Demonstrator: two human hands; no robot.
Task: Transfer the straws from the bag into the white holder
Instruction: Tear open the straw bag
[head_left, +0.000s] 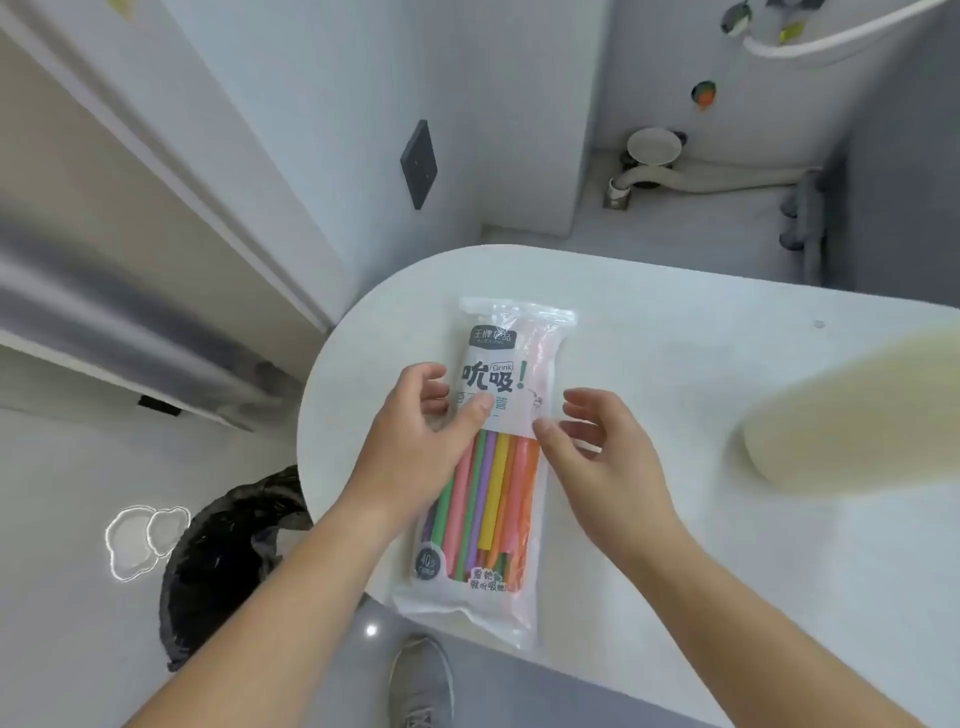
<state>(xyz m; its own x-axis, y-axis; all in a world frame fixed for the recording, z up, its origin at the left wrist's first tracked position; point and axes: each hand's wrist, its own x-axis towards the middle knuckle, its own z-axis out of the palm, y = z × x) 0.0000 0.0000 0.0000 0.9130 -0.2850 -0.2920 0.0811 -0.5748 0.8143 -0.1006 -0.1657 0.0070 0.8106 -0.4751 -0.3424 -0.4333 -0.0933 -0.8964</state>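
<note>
- Head view: a whitish, blurred cylindrical holder (831, 415) sits on the table well to the right of the right fingers.
- A black bag-lined bin (228, 561) is on the floor, left of and below the left wrist; a grey shoe (421, 680) is near the bag's lower end.
- A clear plastic bag (506, 343) of coloured straws (498, 483) lies flat between the two hands.
- Left hand (415, 441): thumb on the bag's printed label, fingers (434, 387) curled at its left edge; cannot tell whether they grip.
- Right hand (602, 457): fingers (587, 402) spread and loosely bent, holding nothing; thumb tip touches the bag's right edge.
- A white round-ended table (675, 332) carries everything; pale grey walls beyond the fingers, with a dark square wall plate (418, 163).
</note>
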